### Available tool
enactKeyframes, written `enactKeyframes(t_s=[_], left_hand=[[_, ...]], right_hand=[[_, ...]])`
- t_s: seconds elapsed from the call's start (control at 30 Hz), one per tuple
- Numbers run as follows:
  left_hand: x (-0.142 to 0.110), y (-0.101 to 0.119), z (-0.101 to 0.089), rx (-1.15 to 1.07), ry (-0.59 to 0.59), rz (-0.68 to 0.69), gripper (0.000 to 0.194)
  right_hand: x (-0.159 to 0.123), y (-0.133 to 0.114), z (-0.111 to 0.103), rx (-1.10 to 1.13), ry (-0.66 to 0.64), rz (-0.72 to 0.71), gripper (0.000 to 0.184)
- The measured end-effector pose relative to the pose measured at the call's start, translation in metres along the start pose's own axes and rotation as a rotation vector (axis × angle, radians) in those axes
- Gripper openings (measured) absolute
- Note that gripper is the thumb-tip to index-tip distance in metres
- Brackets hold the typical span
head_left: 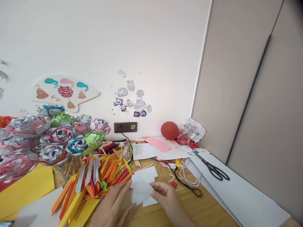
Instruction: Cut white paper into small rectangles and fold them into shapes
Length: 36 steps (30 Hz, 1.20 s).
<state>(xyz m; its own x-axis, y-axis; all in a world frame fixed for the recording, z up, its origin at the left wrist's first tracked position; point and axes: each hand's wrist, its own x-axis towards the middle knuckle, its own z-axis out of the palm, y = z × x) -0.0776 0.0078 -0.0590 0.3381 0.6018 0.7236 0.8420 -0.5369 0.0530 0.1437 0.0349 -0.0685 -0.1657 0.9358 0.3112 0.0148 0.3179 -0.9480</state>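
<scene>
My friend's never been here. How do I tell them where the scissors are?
Find the tall gray cupboard on the right, then the long white paper on the table beside it. The scissors lie on that paper: look for two black finger loops, not the string of white beads nearby.

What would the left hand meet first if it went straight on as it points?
The left hand would most likely meet the white paper sheets at its fingertips, perhaps touching already; depth is unclear.

Soft, even light brightens the wall [156,47]; the left hand [112,201] blurs slightly.
</scene>
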Motion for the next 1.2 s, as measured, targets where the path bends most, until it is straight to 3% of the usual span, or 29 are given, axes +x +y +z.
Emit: enactKeyframes(t_s=[0.07,0.17,0.3,0.37,0.5,0.57,0.63,0.73,0.8,0.87,1.0,1.2], left_hand=[[-0.002,0.006,0.001,-0.09,-0.033,-0.08,0.044],[-0.001,0.016,0.001,-0.276,-0.197,-0.244,0.022],[0.004,0.024,-0.004,-0.393,-0.436,-0.379,0.023],[0.004,0.024,-0.006,-0.362,-0.438,-0.36,0.024],[0.001,0.02,-0.006,-0.215,-0.272,-0.178,0.027],[0.002,0.02,-0.006,-0.206,-0.234,-0.14,0.026],[0.006,0.022,-0.008,-0.276,-0.301,-0.236,0.021],[0.011,0.026,-0.012,-0.375,-0.452,-0.418,0.018],[0.011,0.026,-0.012,-0.364,-0.489,-0.445,0.02],[0.007,0.025,-0.01,-0.323,-0.463,-0.381,0.027],[-0.004,0.02,-0.003,-0.22,-0.428,-0.164,0.065],[-0.008,0.014,0.001,-0.126,-0.345,-0.095,0.056]], right_hand=[[-0.002,-0.001,0.003,0.178,-0.117,0.101,0.051],[-0.005,-0.006,0.005,0.214,-0.182,0.148,0.049],[-0.009,-0.012,0.003,0.066,-0.153,0.002,0.05],[-0.011,-0.015,0.002,-0.068,-0.161,-0.1,0.048],[-0.013,-0.018,0.003,-0.366,-0.172,-0.259,0.018],[-0.013,-0.019,0.003,-0.456,-0.181,-0.308,0.018],[-0.012,-0.018,0.002,-0.473,-0.16,-0.259,0.022],[-0.009,-0.014,0.0,-0.401,-0.116,-0.03,0.019],[-0.008,-0.011,-0.001,-0.379,-0.125,0.086,0.02],[-0.008,-0.008,-0.001,-0.37,-0.135,0.124,0.019],[-0.008,-0.003,0.001,-0.261,-0.141,0.136,0.019],[-0.009,-0.001,0.003,-0.224,-0.176,0.143,0.017]])
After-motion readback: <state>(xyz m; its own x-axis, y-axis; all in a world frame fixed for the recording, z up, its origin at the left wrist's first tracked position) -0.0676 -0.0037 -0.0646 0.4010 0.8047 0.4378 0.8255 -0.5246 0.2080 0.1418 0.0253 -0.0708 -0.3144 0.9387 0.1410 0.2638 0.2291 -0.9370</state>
